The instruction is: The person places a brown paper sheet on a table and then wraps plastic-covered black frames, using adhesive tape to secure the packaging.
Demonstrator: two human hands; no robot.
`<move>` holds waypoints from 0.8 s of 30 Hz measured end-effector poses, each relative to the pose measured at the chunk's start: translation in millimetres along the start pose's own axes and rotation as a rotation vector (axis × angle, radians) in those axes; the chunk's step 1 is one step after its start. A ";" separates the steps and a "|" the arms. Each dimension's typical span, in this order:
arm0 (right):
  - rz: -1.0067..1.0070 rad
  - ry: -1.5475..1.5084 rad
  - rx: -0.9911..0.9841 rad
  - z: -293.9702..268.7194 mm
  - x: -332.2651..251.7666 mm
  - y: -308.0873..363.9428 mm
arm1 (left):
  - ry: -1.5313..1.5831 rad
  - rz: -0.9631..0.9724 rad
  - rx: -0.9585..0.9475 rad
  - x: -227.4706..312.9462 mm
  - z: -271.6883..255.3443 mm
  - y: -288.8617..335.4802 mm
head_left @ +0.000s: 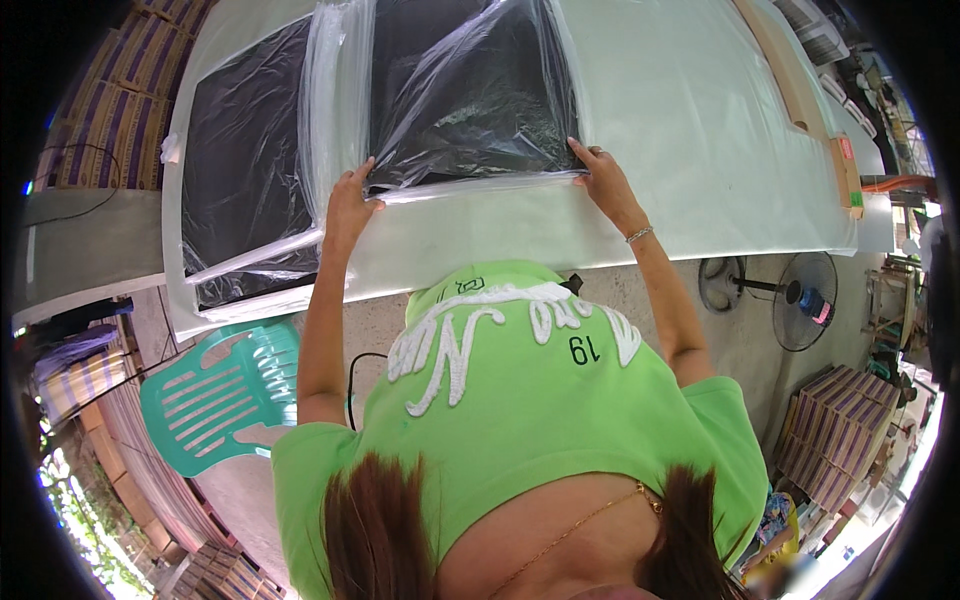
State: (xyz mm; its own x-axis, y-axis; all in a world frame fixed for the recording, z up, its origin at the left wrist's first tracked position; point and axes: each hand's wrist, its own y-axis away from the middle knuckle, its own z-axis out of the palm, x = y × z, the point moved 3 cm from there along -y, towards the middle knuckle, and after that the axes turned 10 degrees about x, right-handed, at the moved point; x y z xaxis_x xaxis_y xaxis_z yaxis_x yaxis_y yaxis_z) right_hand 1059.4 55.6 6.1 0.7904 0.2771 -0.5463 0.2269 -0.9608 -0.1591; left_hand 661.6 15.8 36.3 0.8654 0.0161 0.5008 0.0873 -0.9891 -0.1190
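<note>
A flat black panel (470,100) wrapped in clear plastic lies at the far middle of a table covered with a pale sheet. My left hand (350,203) grips its near left corner, with the thumb along the near edge. At the near right corner, my right hand (607,187) holds the panel's edge between thumb and fingers; a bracelet circles that wrist. Loose plastic film bunches along the panel's left side and near edge. To the left lies a second black panel (245,150), also under clear wrinkled film, close to my left forearm.
The pale-covered table (700,130) spans the front. A long cardboard strip (785,65) lies on its right side. Below stand a green plastic chair (215,400) at left and a fan (805,300) at right. Striped carton stacks (120,90) rise at far left, others (835,435) at lower right.
</note>
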 end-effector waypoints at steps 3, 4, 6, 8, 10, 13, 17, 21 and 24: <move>-0.054 0.033 0.018 3.1 0.0 -0.2 | -0.014 0.003 0.003 -0.4 -1.8 4.8; -0.068 0.048 0.023 4.2 1.2 -0.9 | -0.003 -0.011 -0.009 1.2 -2.6 4.2; -0.080 0.054 0.020 4.3 2.1 -2.9 | 0.018 -0.044 -0.033 3.9 -4.4 3.7; -0.074 0.034 0.004 3.1 0.9 -4.8 | 0.037 0.019 -0.024 1.6 -6.5 1.0; -0.074 0.046 -0.003 2.4 -2.8 -5.9 | 0.059 0.059 -0.020 -3.3 -5.9 -0.3; -0.047 0.077 -0.038 -0.5 -11.6 -5.6 | 0.072 0.081 -0.030 -7.8 -6.6 -2.3; -0.039 0.099 0.002 2.4 -10.7 -3.2 | 0.077 0.064 -0.046 -3.8 -7.6 -2.8; -0.006 0.109 -0.018 3.5 -12.5 -2.6 | 0.060 0.051 -0.048 0.9 -12.3 0.0; -0.004 0.104 -0.014 3.4 -12.4 -1.1 | 0.039 0.073 -0.050 -3.6 -9.4 0.4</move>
State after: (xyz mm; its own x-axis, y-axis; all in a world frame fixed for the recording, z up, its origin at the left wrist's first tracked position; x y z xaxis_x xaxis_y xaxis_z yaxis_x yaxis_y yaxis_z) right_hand 1047.4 53.2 10.2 0.8440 0.2800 -0.4575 0.2377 -0.9599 -0.1489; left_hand 653.9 14.0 42.5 0.8488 -0.0609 0.5252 -0.0006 -0.9935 -0.1141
